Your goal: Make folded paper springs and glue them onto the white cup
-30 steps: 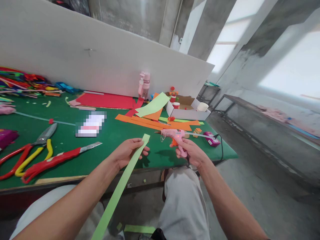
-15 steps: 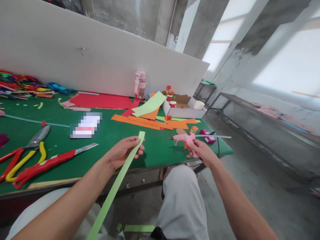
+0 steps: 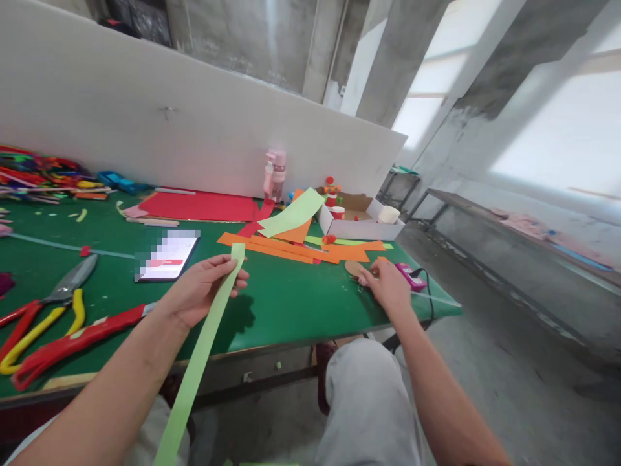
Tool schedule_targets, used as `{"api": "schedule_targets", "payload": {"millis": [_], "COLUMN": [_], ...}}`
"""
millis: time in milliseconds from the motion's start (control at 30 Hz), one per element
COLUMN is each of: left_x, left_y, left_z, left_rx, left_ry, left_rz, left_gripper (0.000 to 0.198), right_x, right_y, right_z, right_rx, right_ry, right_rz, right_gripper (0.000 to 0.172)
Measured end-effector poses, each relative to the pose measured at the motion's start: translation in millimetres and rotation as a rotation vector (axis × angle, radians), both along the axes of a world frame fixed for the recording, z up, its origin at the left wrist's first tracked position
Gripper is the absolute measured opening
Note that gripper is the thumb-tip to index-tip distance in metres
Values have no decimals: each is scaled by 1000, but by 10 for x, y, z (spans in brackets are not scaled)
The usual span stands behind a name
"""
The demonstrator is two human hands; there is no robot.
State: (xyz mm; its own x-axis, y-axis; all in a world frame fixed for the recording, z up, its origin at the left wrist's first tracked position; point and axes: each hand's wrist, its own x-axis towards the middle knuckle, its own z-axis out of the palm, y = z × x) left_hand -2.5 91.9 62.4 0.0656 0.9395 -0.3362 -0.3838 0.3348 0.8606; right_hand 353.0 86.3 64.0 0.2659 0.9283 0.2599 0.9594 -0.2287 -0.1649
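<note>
So my left hand point(image 3: 206, 285) has a green paper strip point(image 3: 201, 353) pinched near its top end, the rest trailing below that hand past the counter point(image 3: 291, 304) edge. My right hand point(image 3: 392, 288) is well apart, over a pink glue gun point(image 3: 363, 279) — can't tell if it's gripping. Progress-wise, the strip looks cut but unattached — no join visible. Orange strips point(image 3: 281, 249) lie loose beyond, between my hands.

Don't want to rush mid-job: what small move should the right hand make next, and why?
I'd probably ease the right hand off the glue gun, freeing it for the green strip: the gun appears low at the table, mostly hidden behind that hand, while the left hand pinches the strip near its upper end.
</note>
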Motion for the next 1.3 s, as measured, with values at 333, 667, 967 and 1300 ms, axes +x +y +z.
{"api": "schedule_targets", "payload": {"millis": [333, 667, 967, 1300], "left_x": [-3, -51, 33, -117], "left_y": [153, 175, 143, 38], "left_z": [-41, -60, -67, 53], "left_rx": [3, 26, 12, 224], "left_ry": [54, 30, 53, -8], "left_rz": [100, 60, 51, 103], "left_gripper": [12, 7, 8, 13], "right_x": [-1625, -1530, -1405, -1585], "right_y": [1488, 1495, 1424, 302], "right_z": [-128, -220, -218, 37], "right_rx": [-296, -310, -255, -270], "right_ry": [20, 95, 354, 1556], "right_rz": [479, 426, 383, 588], "right_gripper": [20, 10, 13, 32]}}
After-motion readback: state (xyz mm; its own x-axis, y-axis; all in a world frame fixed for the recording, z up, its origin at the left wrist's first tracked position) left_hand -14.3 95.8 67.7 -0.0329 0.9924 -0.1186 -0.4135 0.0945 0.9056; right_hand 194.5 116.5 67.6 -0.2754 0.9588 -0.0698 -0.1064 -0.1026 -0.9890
